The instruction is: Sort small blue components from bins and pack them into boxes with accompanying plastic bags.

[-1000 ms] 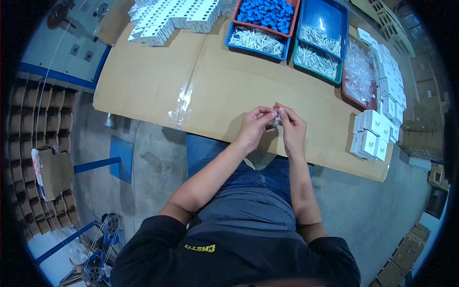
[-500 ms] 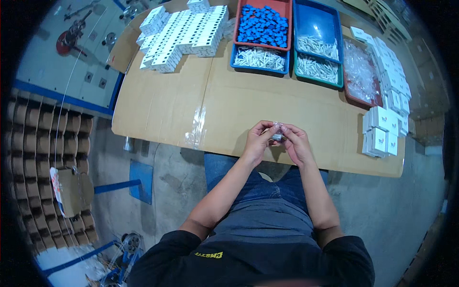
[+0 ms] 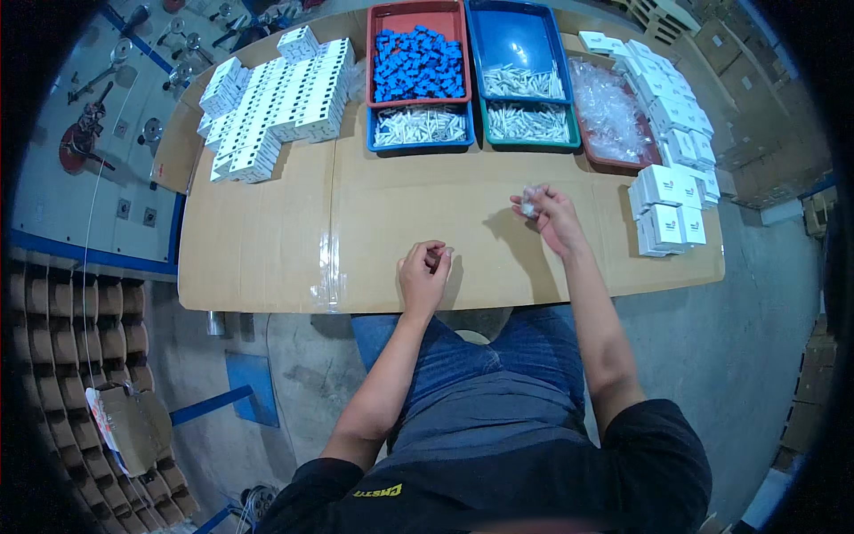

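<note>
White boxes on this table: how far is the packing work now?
Done: closed white boxes stacked at the right. In hand: the right hand holds a small clear bag; the left hand is curled around something small. Left: open white boxes and filled trays remain.

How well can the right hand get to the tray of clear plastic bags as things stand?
Probably yes. The right hand already pinches a small clear item, but only bare cardboard tabletop lies between it and the brown tray of clear bags.

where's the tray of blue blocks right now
In the head view, the red tray of blue blocks sits at the table's far edge, between the white boxes on its left and a blue tray on its right.
</note>
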A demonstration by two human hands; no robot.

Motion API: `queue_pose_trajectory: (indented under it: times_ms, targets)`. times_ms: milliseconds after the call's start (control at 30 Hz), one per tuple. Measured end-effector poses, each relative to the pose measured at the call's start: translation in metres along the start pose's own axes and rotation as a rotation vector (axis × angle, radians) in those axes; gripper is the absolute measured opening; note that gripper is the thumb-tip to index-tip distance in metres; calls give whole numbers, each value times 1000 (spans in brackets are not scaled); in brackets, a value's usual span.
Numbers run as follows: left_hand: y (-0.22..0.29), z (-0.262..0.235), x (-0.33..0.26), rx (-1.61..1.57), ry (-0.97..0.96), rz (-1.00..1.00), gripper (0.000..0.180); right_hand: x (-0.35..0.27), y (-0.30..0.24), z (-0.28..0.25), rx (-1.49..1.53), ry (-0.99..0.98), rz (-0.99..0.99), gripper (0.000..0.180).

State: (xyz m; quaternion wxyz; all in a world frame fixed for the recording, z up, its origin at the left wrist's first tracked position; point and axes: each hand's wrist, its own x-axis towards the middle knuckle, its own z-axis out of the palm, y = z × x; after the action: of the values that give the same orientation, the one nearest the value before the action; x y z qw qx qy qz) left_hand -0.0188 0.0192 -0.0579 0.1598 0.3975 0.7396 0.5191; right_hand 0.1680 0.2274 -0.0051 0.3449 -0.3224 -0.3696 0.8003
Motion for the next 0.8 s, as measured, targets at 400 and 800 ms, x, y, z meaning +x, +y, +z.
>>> queue_pose_trajectory:
  times_ms: [400, 800]
  targets:
    - [7, -5, 1, 207, 41, 65, 9, 164, -72, 51, -538, -102, 364, 32]
    - [2, -2, -2, 210, 58, 112, 8, 232, -47, 110, -366, -234, 215, 24]
